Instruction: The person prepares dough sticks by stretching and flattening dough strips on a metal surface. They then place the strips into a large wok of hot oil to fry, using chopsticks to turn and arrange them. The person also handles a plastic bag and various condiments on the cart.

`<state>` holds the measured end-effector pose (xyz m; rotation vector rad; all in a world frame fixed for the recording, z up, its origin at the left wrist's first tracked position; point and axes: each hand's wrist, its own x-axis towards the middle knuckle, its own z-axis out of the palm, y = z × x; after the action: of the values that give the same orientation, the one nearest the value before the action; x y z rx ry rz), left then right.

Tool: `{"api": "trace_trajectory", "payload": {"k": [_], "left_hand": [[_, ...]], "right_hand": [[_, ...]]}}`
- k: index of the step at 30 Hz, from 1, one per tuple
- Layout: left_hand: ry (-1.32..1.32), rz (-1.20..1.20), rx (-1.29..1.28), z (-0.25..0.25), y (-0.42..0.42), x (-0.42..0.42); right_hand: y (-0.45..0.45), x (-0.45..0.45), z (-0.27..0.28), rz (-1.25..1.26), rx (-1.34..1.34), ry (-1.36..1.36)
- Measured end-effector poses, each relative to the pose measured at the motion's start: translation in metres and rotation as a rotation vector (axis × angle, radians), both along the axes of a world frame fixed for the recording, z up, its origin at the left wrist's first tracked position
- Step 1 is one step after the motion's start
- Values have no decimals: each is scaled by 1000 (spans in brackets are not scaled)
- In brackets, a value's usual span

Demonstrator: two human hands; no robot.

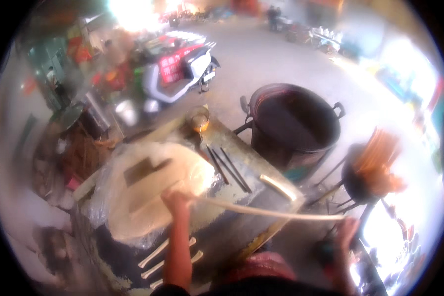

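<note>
A long pale strip of dough is stretched in the air between my two hands. My left hand grips one end, above the near edge of a large slab of dough. Far to the right, past the table's edge, my right hand has the other end. The slab rests on clear plastic sheeting, and what looks like a cleaver lies on it. Several short dough strips lie beside my left forearm, partly hidden by it. One more dough strip lies near the table's right corner.
Long dark sticks lie on the worn table. A small cup-like container stands at its far corner. Beyond the right edge is a large two-handled pot of dark liquid. Fried dough sticks stand right of it. A scooter is parked behind.
</note>
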<state>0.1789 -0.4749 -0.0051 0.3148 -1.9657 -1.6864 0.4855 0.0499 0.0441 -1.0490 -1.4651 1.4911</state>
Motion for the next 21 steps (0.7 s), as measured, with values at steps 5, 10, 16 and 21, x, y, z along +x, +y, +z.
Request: {"api": "trace_trajectory", "payload": {"k": [5,10,16,21], "left_hand": [[-164,125,-420,-72,52,1],[25,-138,-250,-22,29,4],[-11,-86,-53,19,0,-9],[-147,-104,255,42,-15,-5]], "right_hand": [[-94,-23,-45,547,425,-339],[-101,-35,-20,486,-68,-56],[-88,-52,31,455,-23,-71],[-51,-59,22,414,-251,175]]}}
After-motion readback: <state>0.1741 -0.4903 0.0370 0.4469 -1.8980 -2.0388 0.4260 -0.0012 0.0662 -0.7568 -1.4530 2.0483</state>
